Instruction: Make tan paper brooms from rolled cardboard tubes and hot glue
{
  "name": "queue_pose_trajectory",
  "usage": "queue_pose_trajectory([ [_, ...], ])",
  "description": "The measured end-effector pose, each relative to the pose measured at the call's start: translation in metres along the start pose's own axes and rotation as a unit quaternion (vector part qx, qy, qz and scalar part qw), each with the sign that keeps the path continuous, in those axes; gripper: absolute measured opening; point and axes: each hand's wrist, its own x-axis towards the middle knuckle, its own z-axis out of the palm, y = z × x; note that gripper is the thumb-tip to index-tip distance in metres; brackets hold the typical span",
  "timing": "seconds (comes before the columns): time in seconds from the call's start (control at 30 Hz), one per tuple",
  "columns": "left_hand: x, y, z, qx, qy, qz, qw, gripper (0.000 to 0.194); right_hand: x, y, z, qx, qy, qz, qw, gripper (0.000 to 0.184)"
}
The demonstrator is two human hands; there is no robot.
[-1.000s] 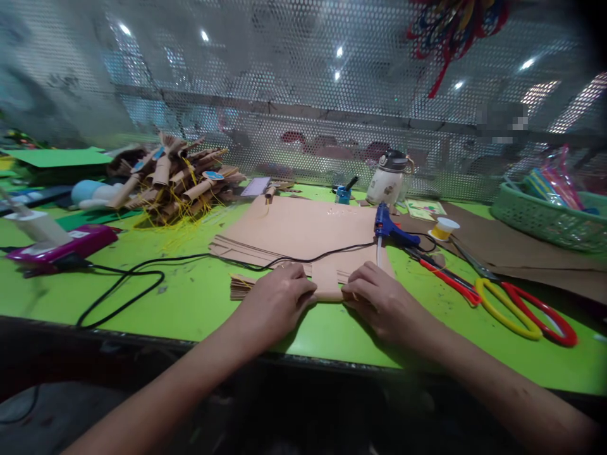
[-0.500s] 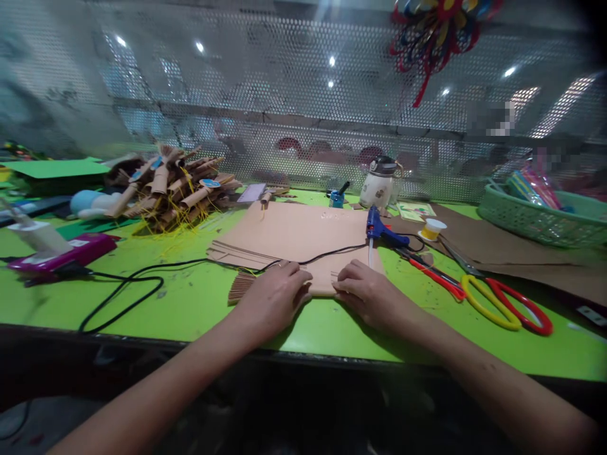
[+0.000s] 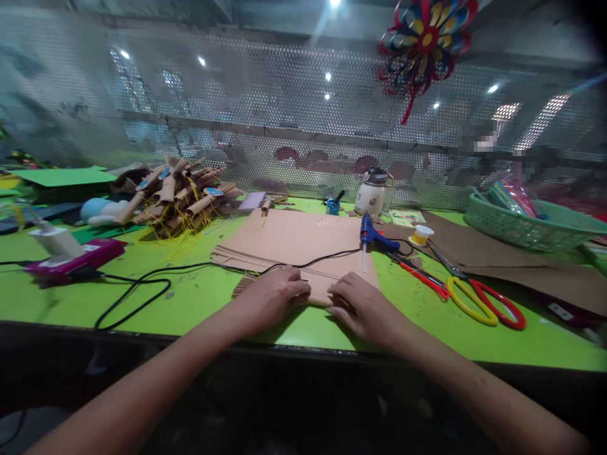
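My left hand (image 3: pixel 275 296) has its fingers curled and pinched on the near edge of a narrow piece of brown paper (image 3: pixel 318 292). Facing it, my right hand (image 3: pixel 364 308) grips the same edge, its fingertips bent over the paper and thumb low. Between the two hands the edge looks curled into a thin roll. Past my left wrist sticks out the paper's fringed end (image 3: pixel 243 285), cut into fine strips. Under and behind it lies a stack of larger brown sheets (image 3: pixel 294 235). The fingers partly hide the roll.
A blue glue gun (image 3: pixel 375 236) rests on the stack's right side, its black cord (image 3: pixel 322 255) crossing the sheets to a purple power strip (image 3: pixel 78 258). Scissors (image 3: pixel 484 303) lie right. Bundled paper rolls (image 3: pixel 180 196), a bottle (image 3: pixel 370 191) and a green basket (image 3: pixel 535 224) stand farther back.
The camera view has shifted slightly, so the background sits lower. Both hands stay at the paper's near edge; my right fingers are a little more curled and slightly lower in view.
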Motion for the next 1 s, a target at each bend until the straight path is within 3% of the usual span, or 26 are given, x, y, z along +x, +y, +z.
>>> queue_pose_trajectory([
  [0.27,-0.004,-0.006,0.015,-0.061,0.016,0.005,0.998,0.027,0.011,-0.008,-0.002,-0.007,-0.049,-0.002,0.999,0.029],
  [0.43,-0.004,-0.008,0.018,-0.081,0.025,0.015,0.996,0.026,0.005,-0.007,0.002,-0.014,-0.033,-0.004,0.999,0.029],
  [0.77,-0.003,-0.007,0.019,-0.104,0.031,0.029,0.994,0.029,0.0,-0.003,0.0,0.004,-0.032,-0.003,0.999,0.05],
  [1.0,-0.003,-0.004,0.017,-0.097,0.035,0.029,0.994,0.029,0.0,-0.005,0.002,0.005,-0.019,0.034,0.999,0.046],
])
